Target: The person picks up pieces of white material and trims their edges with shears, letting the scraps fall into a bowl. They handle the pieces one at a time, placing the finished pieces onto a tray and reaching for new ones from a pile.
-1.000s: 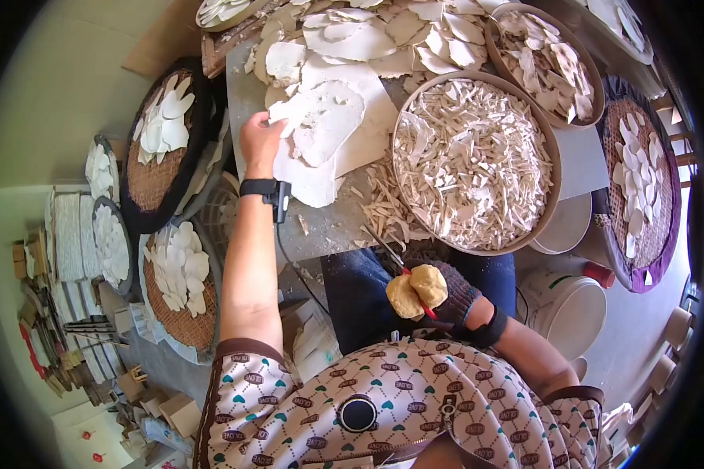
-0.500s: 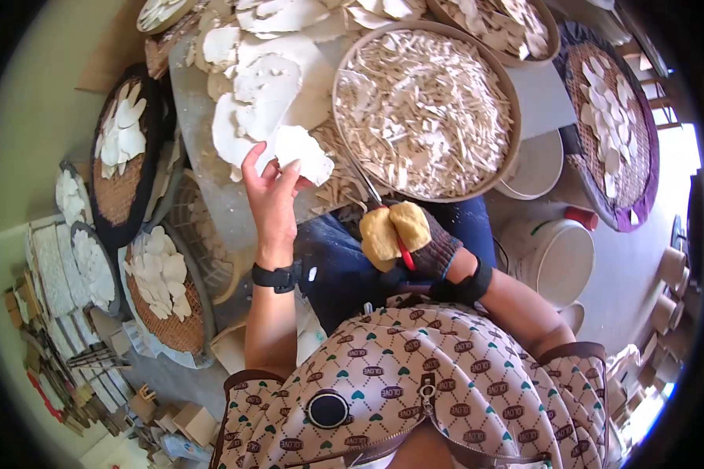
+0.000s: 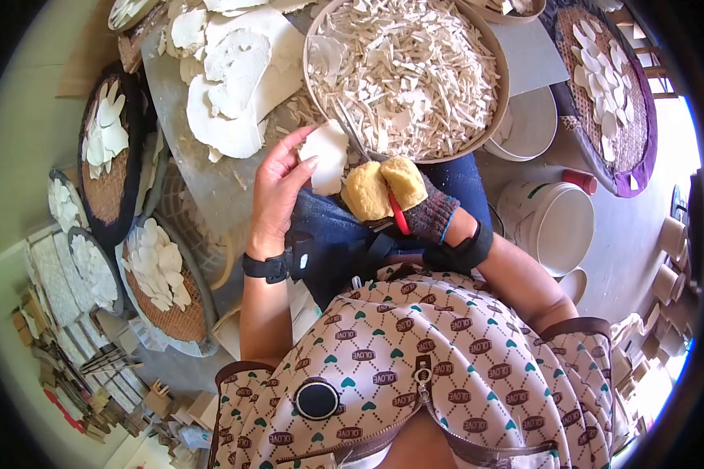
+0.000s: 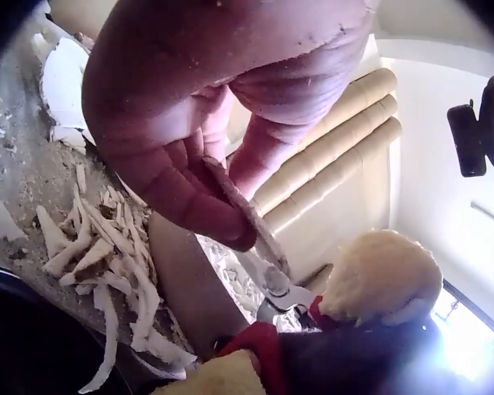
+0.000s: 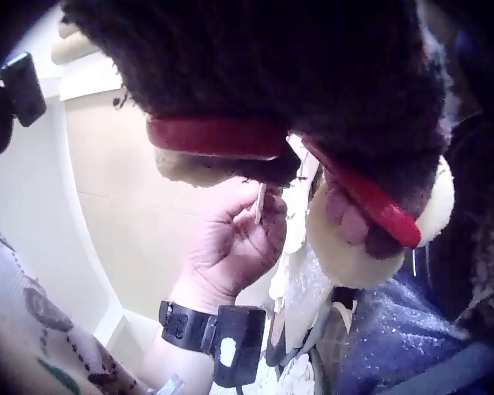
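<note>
In the head view my left hand (image 3: 278, 191) pinches a thin white flat piece (image 3: 326, 160) between thumb and fingers, held upright over my lap. Its narrow edge faces the left wrist view, where the piece (image 4: 255, 218) stands between thumb and fingertips. My right hand (image 3: 434, 213), in a dark knitted glove, grips scissors with red handles (image 3: 399, 215) padded with yellow sponge (image 3: 368, 191). The blades (image 3: 350, 129) point up and left, right beside the white piece. From the right wrist, the two red handles (image 5: 218, 136) appear spread apart.
A large round tray (image 3: 503, 78) full of pale cut strips stands just ahead. Flat white sheets (image 3: 231, 74) are stacked on the grey table (image 3: 176, 117) to its left. White buckets (image 3: 563, 230) stand at right. Woven trays (image 3: 98, 187) with white pieces line both sides.
My left hand has picked a white piece off the stack and brought it right and toward me, close to the scissors. The right hand keeps holding the scissors over my lap.
</note>
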`<state>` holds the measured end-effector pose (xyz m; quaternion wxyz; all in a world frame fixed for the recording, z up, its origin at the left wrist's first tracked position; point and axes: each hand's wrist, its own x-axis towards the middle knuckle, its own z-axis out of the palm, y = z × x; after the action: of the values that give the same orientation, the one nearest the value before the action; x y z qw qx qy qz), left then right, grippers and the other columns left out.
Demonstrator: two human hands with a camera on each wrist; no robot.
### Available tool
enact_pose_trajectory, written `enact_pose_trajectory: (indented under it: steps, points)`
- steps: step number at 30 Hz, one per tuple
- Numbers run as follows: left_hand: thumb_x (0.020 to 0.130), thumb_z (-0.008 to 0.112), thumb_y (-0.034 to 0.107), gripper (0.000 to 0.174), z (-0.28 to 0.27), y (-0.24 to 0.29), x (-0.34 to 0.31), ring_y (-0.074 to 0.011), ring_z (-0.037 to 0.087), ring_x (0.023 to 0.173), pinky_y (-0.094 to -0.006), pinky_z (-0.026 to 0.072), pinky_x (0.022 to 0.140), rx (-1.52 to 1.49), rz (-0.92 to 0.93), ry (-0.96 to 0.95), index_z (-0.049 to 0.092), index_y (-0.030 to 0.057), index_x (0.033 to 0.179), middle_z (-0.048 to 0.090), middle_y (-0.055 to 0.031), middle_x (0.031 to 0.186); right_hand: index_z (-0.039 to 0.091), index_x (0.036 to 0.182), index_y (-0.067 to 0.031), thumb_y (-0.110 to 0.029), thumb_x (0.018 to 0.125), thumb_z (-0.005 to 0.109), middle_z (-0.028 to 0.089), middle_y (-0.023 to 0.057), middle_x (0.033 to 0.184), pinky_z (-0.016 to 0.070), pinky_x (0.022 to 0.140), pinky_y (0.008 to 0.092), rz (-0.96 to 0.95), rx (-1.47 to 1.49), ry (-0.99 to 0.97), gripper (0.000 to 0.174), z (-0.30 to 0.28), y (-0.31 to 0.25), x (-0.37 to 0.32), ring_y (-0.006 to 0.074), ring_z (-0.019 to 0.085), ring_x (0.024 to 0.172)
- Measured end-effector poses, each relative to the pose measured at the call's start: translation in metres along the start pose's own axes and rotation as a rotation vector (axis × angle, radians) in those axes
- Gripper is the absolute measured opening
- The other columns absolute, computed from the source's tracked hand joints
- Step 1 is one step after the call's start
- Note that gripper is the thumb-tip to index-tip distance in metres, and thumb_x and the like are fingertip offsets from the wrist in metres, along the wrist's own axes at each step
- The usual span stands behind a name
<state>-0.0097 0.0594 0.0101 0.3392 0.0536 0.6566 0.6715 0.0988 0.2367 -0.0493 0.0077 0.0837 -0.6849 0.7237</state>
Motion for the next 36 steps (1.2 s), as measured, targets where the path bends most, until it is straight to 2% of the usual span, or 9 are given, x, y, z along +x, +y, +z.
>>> enact_pose_trajectory:
  steps: [3,4,8,11,27,30,33,34,36]
  points:
    - [0.085,0.057,0.002,0.043,-0.002,-0.003,0.0,-0.0112,0.061,0.084,-0.0232,0.0506,0.072,-0.008,0.006,0.004,0.046,0.0015,0.127,0.064,-0.0092,0.1,0.058,0.112,-0.0039,-0.007,0.085,0.061,0.061,0.0092,0.11,0.045,0.091,0.0307,0.212,0.229,-0.102,0.027,-0.009,-0.013,-0.001,0.0179,0.059,0.102]
    - [0.085,0.057,0.002,0.042,-0.002,-0.003,0.0,-0.0118,0.061,0.084,-0.0233,0.0507,0.072,-0.018,0.019,0.02,0.046,0.0011,0.126,0.064,-0.0095,0.1,0.06,0.108,-0.004,-0.007,0.082,0.064,0.062,0.0102,0.107,0.0457,0.089,0.0309,0.077,-0.141,-0.145,0.027,-0.007,-0.006,0.003,0.0194,0.059,0.102]
    - [0.084,0.059,0.002,0.034,0.01,-0.012,0.003,-0.0177,0.063,0.082,-0.0277,0.0552,0.065,-0.199,0.137,0.404,0.05,-0.0022,0.117,0.062,-0.0124,0.1,0.061,0.104,-0.0009,-0.012,0.087,0.058,0.065,0.0122,0.095,0.0485,0.082,0.0311,-0.159,-0.378,-0.193,0.021,-0.009,-0.002,0.011,0.0216,0.063,0.09]
    - [0.085,0.058,0.004,0.034,0.019,-0.013,0.009,-0.0188,0.064,0.08,-0.0314,0.0571,0.063,-0.226,0.153,0.473,0.05,-0.0023,0.118,0.061,-0.0135,0.102,0.061,0.102,0.0015,-0.019,0.092,0.05,0.066,0.0108,0.094,0.0488,0.08,0.0296,0.043,0.001,-0.126,0.025,0.002,0.002,0.008,0.0178,0.063,0.087]
    - [0.086,0.055,0.004,0.035,-0.007,-0.001,0.016,-0.0171,0.063,0.087,-0.029,0.0556,0.065,0.033,0.014,0.27,0.051,0.0006,0.121,0.061,-0.0112,0.106,0.063,0.096,-0.0027,-0.02,0.089,0.057,0.066,0.0064,0.089,0.0487,0.078,0.0274,0.238,-0.025,-0.158,0.02,0.0,-0.011,0.006,0.0139,0.062,0.083]
    - [0.086,0.056,0.005,0.035,-0.009,0.002,0.014,-0.0174,0.064,0.087,-0.0292,0.0555,0.065,0.065,0.03,0.254,0.05,0.0008,0.12,0.06,-0.0114,0.108,0.062,0.086,-0.0027,-0.022,0.086,0.054,0.065,0.0135,0.079,0.0486,0.067,0.0302,0.086,0.068,-0.008,0.021,0.009,-0.007,0.003,0.0259,0.061,0.072]
    - [0.086,0.057,0.005,0.034,-0.012,0.006,0.014,-0.0167,0.062,0.09,-0.0297,0.0545,0.07,0.111,0.006,0.094,0.048,0.0017,0.119,0.059,-0.0104,0.108,0.063,0.088,-0.003,-0.019,0.085,0.057,0.065,0.0123,0.082,0.0488,0.07,0.0316,0.427,0.874,-0.008,0.018,0.006,-0.017,0.006,0.0258,0.061,0.076]
    - [0.086,0.057,0.004,0.035,-0.01,0.005,0.014,-0.0165,0.062,0.088,-0.0288,0.0545,0.07,0.088,0.022,0.093,0.048,0.0017,0.119,0.06,-0.0109,0.106,0.062,0.092,-0.0032,-0.016,0.081,0.06,0.065,0.012,0.088,0.0489,0.073,0.0335,-0.014,0.047,-0.09,0.017,-0.002,-0.013,0.008,0.0273,0.062,0.082]
    - [0.086,0.058,0.004,0.036,-0.001,0.003,0.017,-0.0162,0.062,0.086,-0.027,0.0546,0.069,0.048,0.064,0.089,0.046,0.0017,0.119,0.061,-0.0118,0.101,0.061,0.096,-0.0035,-0.015,0.08,0.062,0.065,0.0125,0.09,0.0488,0.075,0.0345,-0.008,0.095,-0.077,0.02,0.002,-0.003,0.007,0.0279,0.061,0.085]
